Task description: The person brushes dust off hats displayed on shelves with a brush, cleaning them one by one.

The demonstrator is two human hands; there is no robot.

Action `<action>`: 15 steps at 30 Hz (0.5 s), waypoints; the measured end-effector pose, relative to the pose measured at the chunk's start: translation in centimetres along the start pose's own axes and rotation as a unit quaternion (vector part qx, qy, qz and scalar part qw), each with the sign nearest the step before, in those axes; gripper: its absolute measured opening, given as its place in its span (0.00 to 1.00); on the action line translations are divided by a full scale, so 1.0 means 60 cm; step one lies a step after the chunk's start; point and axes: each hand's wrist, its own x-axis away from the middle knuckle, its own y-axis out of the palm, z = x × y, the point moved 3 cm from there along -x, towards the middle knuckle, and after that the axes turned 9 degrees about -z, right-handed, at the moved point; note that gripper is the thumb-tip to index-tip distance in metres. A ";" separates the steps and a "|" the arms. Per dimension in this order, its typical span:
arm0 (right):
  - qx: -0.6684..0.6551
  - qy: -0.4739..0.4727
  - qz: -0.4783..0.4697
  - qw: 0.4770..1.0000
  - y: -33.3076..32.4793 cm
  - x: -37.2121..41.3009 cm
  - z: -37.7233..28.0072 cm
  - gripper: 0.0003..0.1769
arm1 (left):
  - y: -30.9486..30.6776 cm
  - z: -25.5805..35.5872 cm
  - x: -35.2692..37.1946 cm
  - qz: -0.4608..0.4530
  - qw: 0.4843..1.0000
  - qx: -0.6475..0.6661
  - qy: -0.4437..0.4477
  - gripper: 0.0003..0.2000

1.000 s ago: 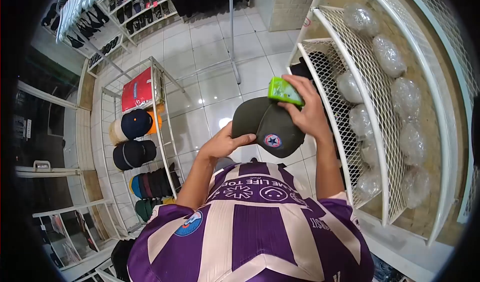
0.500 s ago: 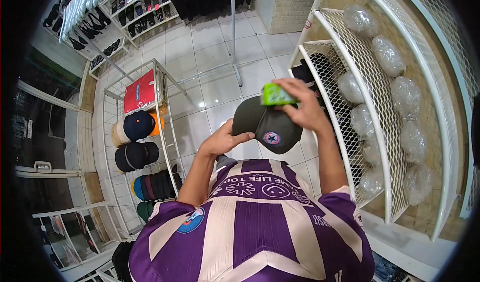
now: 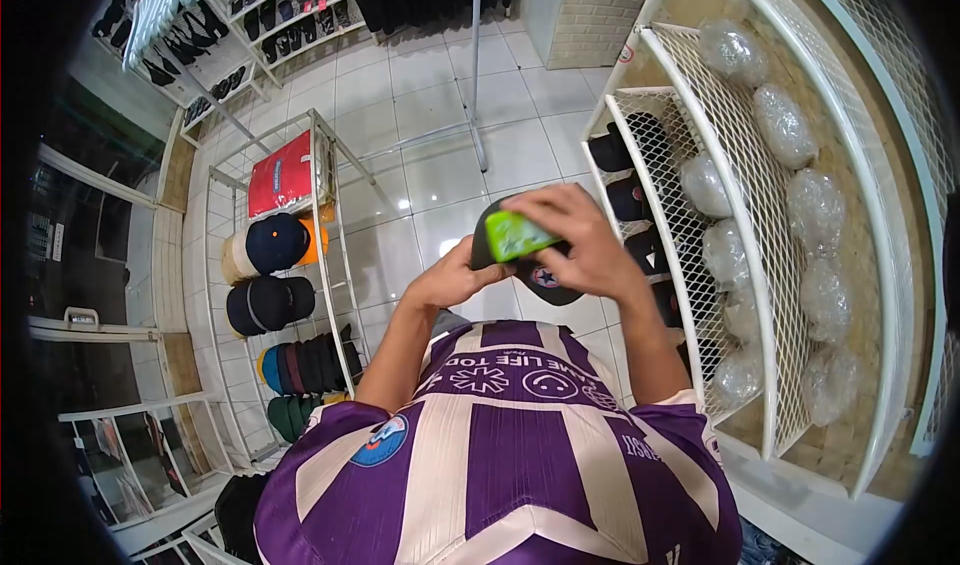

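A dark grey-green cap (image 3: 527, 283) with a round star patch is in front of my chest. My left hand (image 3: 448, 279) pinches its edge on the left, thumb on top. My right hand (image 3: 588, 243) grips a small bright green block-like thing (image 3: 516, 236) with pale markings, blurred by motion. That green thing lies over the upper part of the cap and appears to touch it. My right hand and the green thing hide much of the cap.
On the left, a white wire rack (image 3: 335, 225) holds stacked caps (image 3: 272, 305) and a red packaged garment (image 3: 281, 175). A white mesh shelf (image 3: 735, 185) on the right bears several plastic-wrapped bundles (image 3: 815, 212), with black caps (image 3: 628, 197) below. A metal pole (image 3: 476, 65) stands ahead.
My right hand has moved left and slightly down with the green thing, across the cap. The green thing is now tilted and covers more of the cap. My left hand keeps its hold.
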 end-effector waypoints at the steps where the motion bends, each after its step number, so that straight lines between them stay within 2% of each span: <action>1: -0.018 0.006 0.019 1.000 0.004 0.002 0.012 0.35 | 0.002 0.001 0.001 -0.015 1.000 0.020 0.004 0.20; 2: -0.034 0.012 0.038 0.999 0.008 0.003 0.032 0.35 | -0.001 0.001 0.007 -0.016 1.000 0.020 0.002 0.20; 4: 0.004 0.065 0.069 0.996 -0.019 0.012 0.075 0.34 | -0.011 0.007 0.013 -0.011 0.993 -0.116 0.004 0.19; 5: 0.002 0.109 0.078 0.991 -0.028 0.018 0.083 0.34 | -0.010 0.010 0.016 -0.009 0.994 -0.107 0.002 0.18; 6: 0.002 0.108 0.078 0.991 -0.028 0.016 0.072 0.34 | -0.005 0.012 0.018 -0.008 0.994 -0.107 0.002 0.18; 8: -0.039 0.046 0.092 0.994 -0.026 0.010 0.033 0.33 | 0.005 0.012 0.010 0.030 0.998 -0.056 0.011 0.18; 10: -0.023 -0.016 -0.009 1.000 0.009 -0.002 -0.008 0.35 | 0.011 0.000 0.003 0.045 0.997 -0.056 0.031 0.16; 12: -0.033 0.002 0.010 0.999 0.017 0.005 0.030 0.34 | 0.005 0.002 0.003 0.054 0.995 -0.062 0.053 0.15; 14: -0.036 0.065 0.086 0.994 -0.002 0.026 0.089 0.34 | -0.003 0.006 0.011 0.006 0.990 -0.141 0.019 0.16; 15: -0.009 0.111 0.086 0.990 -0.017 0.028 0.102 0.35 | -0.001 0.009 0.014 0.008 0.993 -0.114 0.001 0.17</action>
